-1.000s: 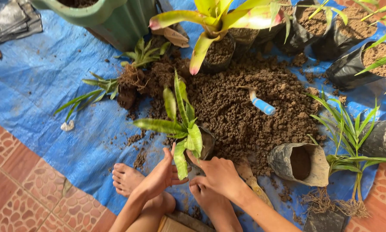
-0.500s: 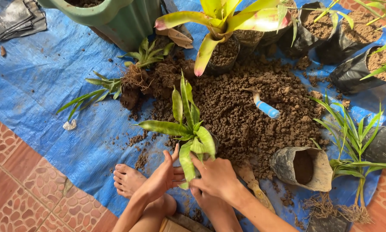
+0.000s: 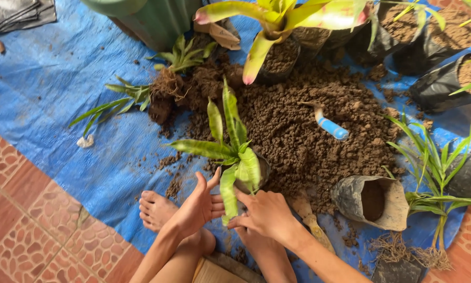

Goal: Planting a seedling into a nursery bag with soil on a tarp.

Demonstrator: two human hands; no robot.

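A small plant with yellow-green striped leaves (image 3: 230, 149) stands in a black grow bag (image 3: 260, 173) at the near edge of a soil pile (image 3: 303, 131). My left hand (image 3: 200, 205) presses against the bag's left side, fingers spread. Against the bag's near side rests my right hand (image 3: 265, 212), cupped below a drooping leaf. Most of the bag is hidden by leaves and hands. Both hands hold the bag between them.
A blue tarp (image 3: 62, 105) covers the tiled floor. A blue-handled trowel (image 3: 327, 124) lies in the soil. An empty grow bag (image 3: 374, 199) lies to the right, with bare-root plants (image 3: 435, 173) beside it. Uprooted plants (image 3: 157, 89), a green pot (image 3: 146, 18) and filled bags sit behind. My bare foot (image 3: 154, 209) rests on the tarp.
The view has shifted slightly. Both hands have stayed at the bagged plant, closing a little tighter around it.
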